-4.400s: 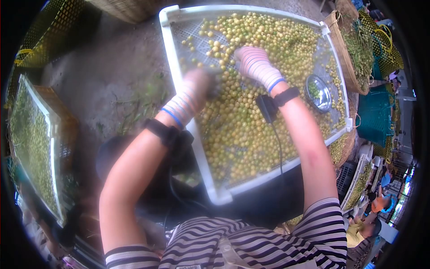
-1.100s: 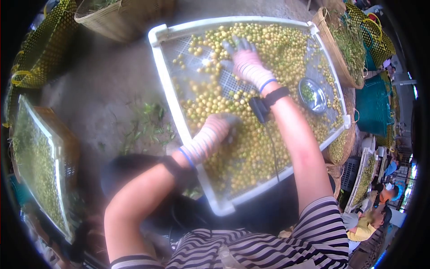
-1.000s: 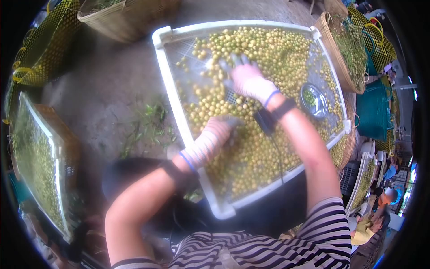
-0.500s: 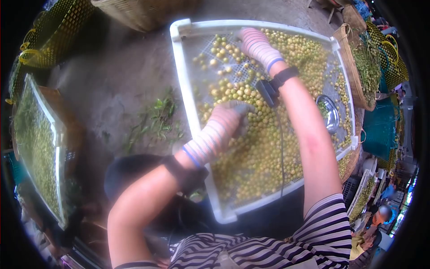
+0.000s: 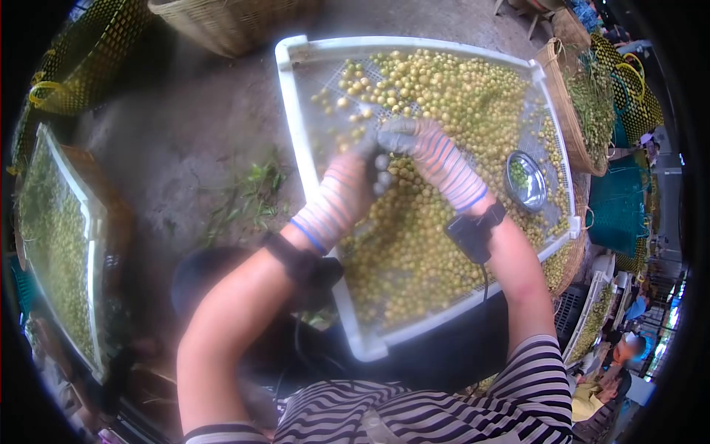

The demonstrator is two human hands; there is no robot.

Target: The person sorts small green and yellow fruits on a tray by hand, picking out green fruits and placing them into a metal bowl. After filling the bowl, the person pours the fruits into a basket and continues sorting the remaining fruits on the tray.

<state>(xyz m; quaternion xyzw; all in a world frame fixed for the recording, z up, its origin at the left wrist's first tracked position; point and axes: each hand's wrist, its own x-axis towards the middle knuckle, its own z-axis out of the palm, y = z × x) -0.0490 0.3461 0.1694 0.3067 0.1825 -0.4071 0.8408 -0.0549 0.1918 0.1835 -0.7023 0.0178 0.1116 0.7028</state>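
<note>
A white-framed mesh tray (image 5: 305, 133) lies before me, spread with small round yellow-green fruits (image 5: 436, 81). My left hand (image 5: 346, 185), in a striped glove with grey fingertips, is over the tray's left part, its fingers curled. My right hand (image 5: 438, 157), gloved the same way, comes in from the right, with its fingers pressed together. The two hands meet at the fingertips just above the fruits. Whatever the fingers may hold is hidden. A shiny metal bowl (image 5: 538, 185) with a few green pieces in it sits on the tray's right side, beyond my right hand.
Another framed tray of fruits (image 5: 55, 244) stands at the left. Wicker baskets are behind (image 5: 229, 26) and at the right (image 5: 584, 111), the right one filled with greenery. Green leaves (image 5: 255, 189) lie on the floor. A teal basket (image 5: 617, 203) and a person (image 5: 606, 374) are farther right.
My right hand has come back from the tray's far side to my left hand, uncovering fruits there. My left hand has shifted slightly left and up.
</note>
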